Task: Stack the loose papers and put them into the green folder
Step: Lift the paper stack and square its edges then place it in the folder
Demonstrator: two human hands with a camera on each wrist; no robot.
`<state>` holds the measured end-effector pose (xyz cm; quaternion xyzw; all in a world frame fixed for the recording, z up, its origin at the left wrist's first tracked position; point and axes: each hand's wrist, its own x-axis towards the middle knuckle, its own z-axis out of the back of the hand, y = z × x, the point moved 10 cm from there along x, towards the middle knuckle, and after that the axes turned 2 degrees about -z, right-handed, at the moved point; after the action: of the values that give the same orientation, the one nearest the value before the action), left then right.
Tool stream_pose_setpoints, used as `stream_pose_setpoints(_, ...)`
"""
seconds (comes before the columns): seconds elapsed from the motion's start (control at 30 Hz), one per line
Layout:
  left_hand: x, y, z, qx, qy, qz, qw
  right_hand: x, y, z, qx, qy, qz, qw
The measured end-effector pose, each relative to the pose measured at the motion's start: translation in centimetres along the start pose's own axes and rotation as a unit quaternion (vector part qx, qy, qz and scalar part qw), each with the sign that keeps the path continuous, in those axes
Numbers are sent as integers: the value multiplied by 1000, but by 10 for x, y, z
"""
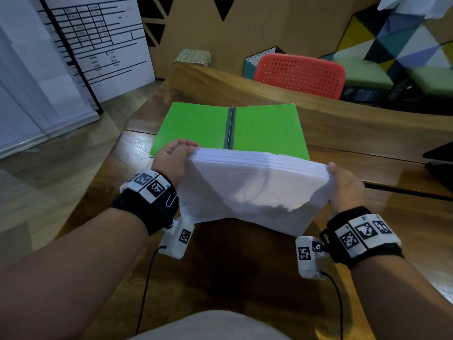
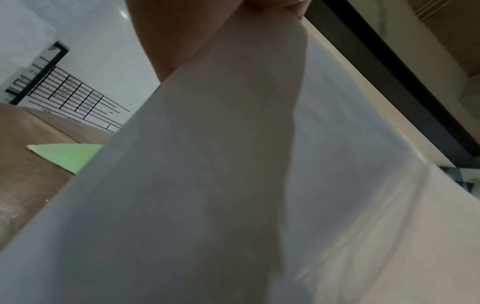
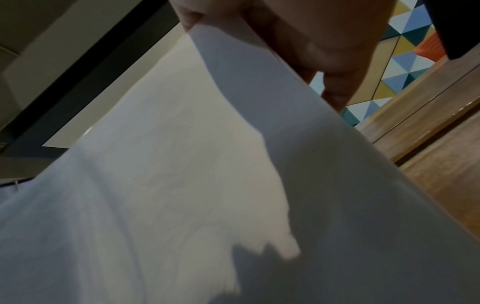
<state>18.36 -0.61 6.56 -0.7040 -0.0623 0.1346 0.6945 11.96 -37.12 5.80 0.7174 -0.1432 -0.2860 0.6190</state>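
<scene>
A thick stack of white papers (image 1: 247, 187) is held up off the wooden desk, tilted with its top edge away from me. My left hand (image 1: 171, 158) grips the stack's left side, and my right hand (image 1: 343, 185) grips its right side. Behind the stack the green folder (image 1: 196, 126) lies open and flat on the desk, its dark spine in the middle. In the left wrist view the papers (image 2: 233, 185) fill the frame, with a corner of the folder (image 2: 67, 156) at the left. The right wrist view shows the papers (image 3: 182, 164) under my right hand (image 3: 298, 30).
The wooden desk (image 1: 392, 217) runs to the right, with a dark object (image 1: 441, 153) at its right edge. A red perforated chair (image 1: 299, 74) stands behind the desk. A white printed board (image 1: 81, 45) leans at the back left.
</scene>
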Motion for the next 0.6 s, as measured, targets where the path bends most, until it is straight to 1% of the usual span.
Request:
stream_pose_setpoints(0.13, -4, 2, -3, -43, 11, 15, 999, -5, 1, -4, 24, 18, 14, 999)
stream_pose_setpoints(0.2, -6, 1, -3, -26, 9, 10, 1000, -7, 2, -5, 13, 23, 28, 999)
stream_pose_setpoints(0.3, -6, 5, -1, -23, 1, 20, 1000, -8, -3, 0, 11, 3, 12, 1000)
stream_pose_setpoints(0.43, -3, 6, 2, -20, -7, 8, 1000, -7, 2, 1, 10, -11, 31, 999)
stream_pose_setpoints(0.5, -4, 2, 2, -21, -13, -6, 1000, -6, 0, -4, 27, 22, 31, 999)
stream_pose_setpoints(0.53, -6, 1, 3, -11, -10, -10, 1000, -7, -1, -7, 39, 56, 28, 997)
stream_pose_setpoints(0.57, -10, -2, 1, 1, 4, -16, 1000, -5, -5, -9, 40, 92, 25, 995)
stream_pose_setpoints(0.6, -12, 1, -2, 7, 34, -20, 999, -5, -9, -11, 38, 122, 25, 992)
